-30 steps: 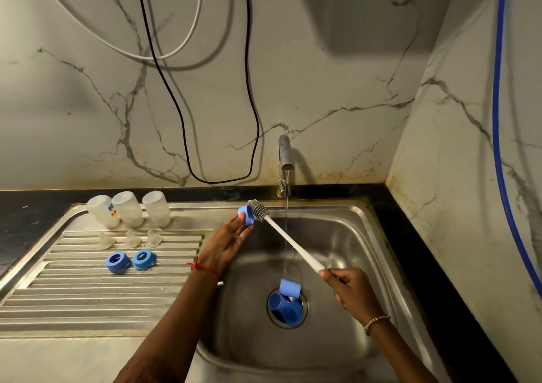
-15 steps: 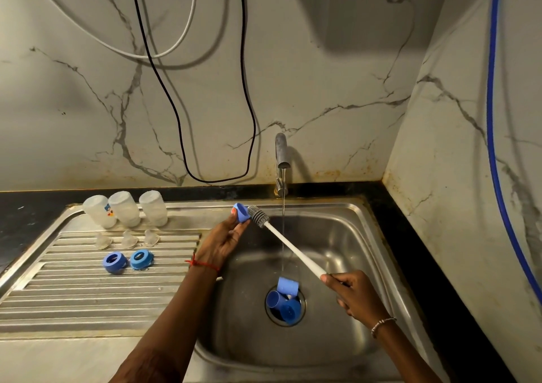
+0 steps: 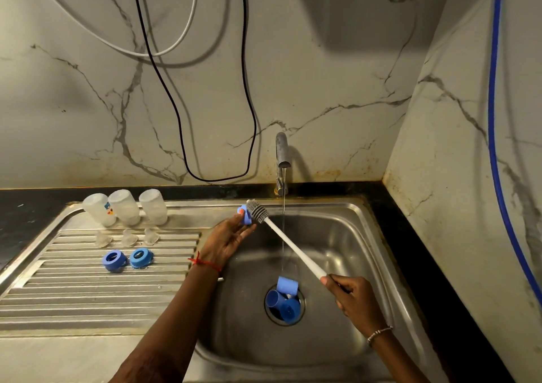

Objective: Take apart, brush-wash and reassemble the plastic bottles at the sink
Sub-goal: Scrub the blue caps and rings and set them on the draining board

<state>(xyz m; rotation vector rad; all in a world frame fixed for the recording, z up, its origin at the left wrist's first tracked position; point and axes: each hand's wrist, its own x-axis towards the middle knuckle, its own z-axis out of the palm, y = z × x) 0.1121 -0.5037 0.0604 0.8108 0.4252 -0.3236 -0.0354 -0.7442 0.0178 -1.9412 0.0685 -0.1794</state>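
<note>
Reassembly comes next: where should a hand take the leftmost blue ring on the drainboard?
Probably by its outer rim, from above: the blue ring lies flat, hole up, on the ribbed drainboard. Pinch front to back, since the second ring sits close on its right.

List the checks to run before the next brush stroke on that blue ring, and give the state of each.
1. Left hand pinches the ring: ok.
2. Right hand grips the brush at its handle end: ok.
3. Bristles touch the ring: ok.
4. Ring under the stream: not ok, the water falls to its right.
5. Drain free: not ok, blue caps lie in it.
6. Ring already clean: cannot tell.
</note>
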